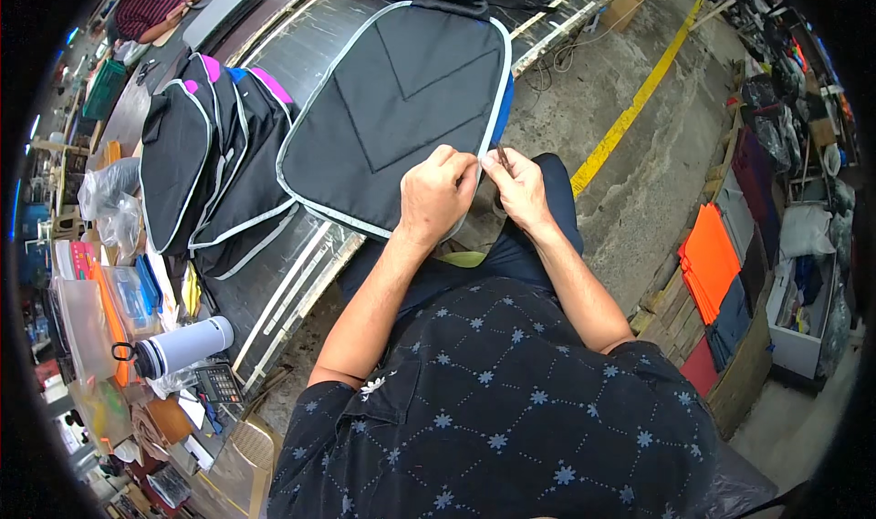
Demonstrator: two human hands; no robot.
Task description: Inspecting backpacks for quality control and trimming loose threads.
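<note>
A black fabric bag with light grey piping and V-shaped seams lies across the table edge and over my lap. My left hand is closed at its near right corner, fingers pinching the piped edge. Close beside it, my right hand is closed on a small dark slender tool, perhaps thread snips; its tips are too small to make out. The thumbs of both hands nearly meet at the piping. Blue fabric shows along the bag's right side.
More black bags with grey piping and pink patches lie stacked at left. Nearer stand a pale bottle and a calculator. Orange sheets lie on a low wooden stand at right. Another person sits at the far left.
</note>
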